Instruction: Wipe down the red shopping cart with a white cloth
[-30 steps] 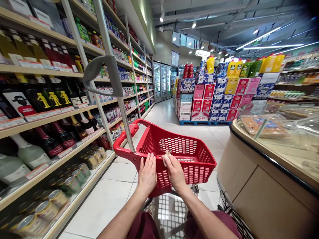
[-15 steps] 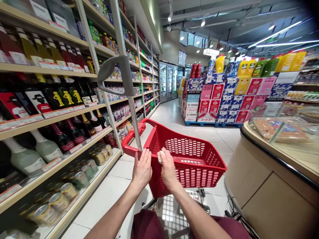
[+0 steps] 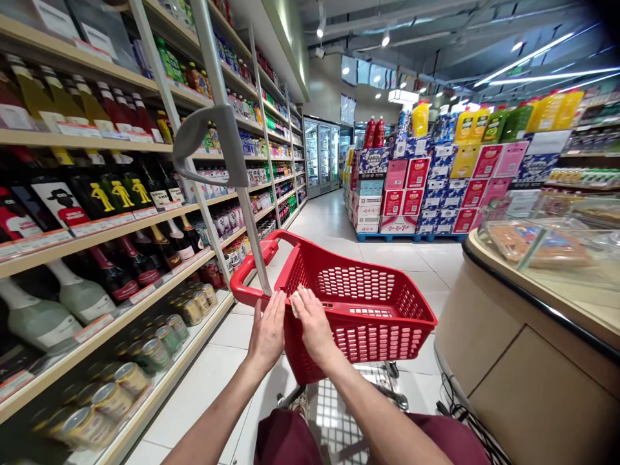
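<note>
A red plastic shopping cart (image 3: 382, 316) with a perforated basket stands just in front of me. My left hand (image 3: 268, 329) lies with its fingers stretched out on the cart's near edge, by the foot of the metal pole (image 3: 258, 252). Up that pole sits a grey plastic loop handle (image 3: 237, 148). Under the fingers of my right hand (image 3: 314, 326) is a crumpled pale cloth (image 3: 294, 305), pressed on the near rim of the basket. Most of the cloth is hidden by those fingers. Both hands are close together, slightly apart.
Shelves (image 3: 159, 216) of bottles and cans run along the left. Stacked drink cartons (image 3: 407, 194) stand on a blue pallet ahead. A curved counter (image 3: 508, 342) with packed food is at the right, with black cables (image 3: 458, 413) on the floor beside it. Glass-door fridges (image 3: 322, 152) are farther back.
My right hand has slid left along the rim with the cloth, closer to my left hand. My left hand has shifted only slightly left in view, along with the scene.
</note>
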The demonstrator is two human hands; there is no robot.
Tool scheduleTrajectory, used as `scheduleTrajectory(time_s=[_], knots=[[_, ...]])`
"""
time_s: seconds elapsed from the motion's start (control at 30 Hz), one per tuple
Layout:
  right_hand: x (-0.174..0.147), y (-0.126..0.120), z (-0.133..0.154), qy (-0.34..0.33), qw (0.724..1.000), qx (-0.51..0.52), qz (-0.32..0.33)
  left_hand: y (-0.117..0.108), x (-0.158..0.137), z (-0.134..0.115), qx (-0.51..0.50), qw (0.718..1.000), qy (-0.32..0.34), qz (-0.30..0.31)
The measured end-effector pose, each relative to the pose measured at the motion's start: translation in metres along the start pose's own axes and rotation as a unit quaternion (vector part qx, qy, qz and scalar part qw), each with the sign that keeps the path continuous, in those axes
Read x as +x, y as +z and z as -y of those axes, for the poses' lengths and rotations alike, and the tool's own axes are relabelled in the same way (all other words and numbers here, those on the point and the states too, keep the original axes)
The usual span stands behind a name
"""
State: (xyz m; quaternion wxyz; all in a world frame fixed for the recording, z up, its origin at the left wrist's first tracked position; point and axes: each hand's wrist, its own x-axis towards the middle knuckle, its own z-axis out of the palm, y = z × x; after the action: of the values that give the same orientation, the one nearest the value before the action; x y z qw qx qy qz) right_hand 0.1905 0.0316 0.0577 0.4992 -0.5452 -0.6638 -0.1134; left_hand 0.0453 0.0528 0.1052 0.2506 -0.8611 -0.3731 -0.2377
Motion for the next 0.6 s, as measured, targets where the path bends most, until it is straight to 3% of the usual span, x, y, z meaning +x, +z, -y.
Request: scheduleTrajectory(time_s=[0.07, 0.17, 0.23, 0.37, 0.43, 0.6], knots=[[-0.017, -0.022, -0.027, 0.006, 1.000, -0.019, -0.004, -0.002, 0.000, 0.000, -0.006, 1.000, -0.003, -0.001], [-0.040, -0.049, -0.061, 0.068, 0.994, -0.074, -0.049, -0.005, 0.005, -0.010, -0.008, 1.000, -0.012, 0.014], [-0.043, -0.049, -0.062, 0.078, 0.992, -0.081, -0.061, -0.005, 0.012, -0.023, -0.005, 0.999, -0.016, 0.041], [-0.040, -0.038, -0.049, 0.009, 0.998, -0.062, 0.008, 0.001, 0.023, -0.048, 0.003, 0.994, -0.021, 0.111], [-0.048, -0.049, -0.062, 0.007, 0.997, -0.082, 0.010, 0.005, 0.023, -0.054, 0.004, 0.991, -0.017, 0.130], [-0.075, -0.088, -0.111, 0.091, 0.980, -0.165, -0.068, 0.014, 0.021, -0.069, -0.003, 0.991, -0.005, 0.136]])
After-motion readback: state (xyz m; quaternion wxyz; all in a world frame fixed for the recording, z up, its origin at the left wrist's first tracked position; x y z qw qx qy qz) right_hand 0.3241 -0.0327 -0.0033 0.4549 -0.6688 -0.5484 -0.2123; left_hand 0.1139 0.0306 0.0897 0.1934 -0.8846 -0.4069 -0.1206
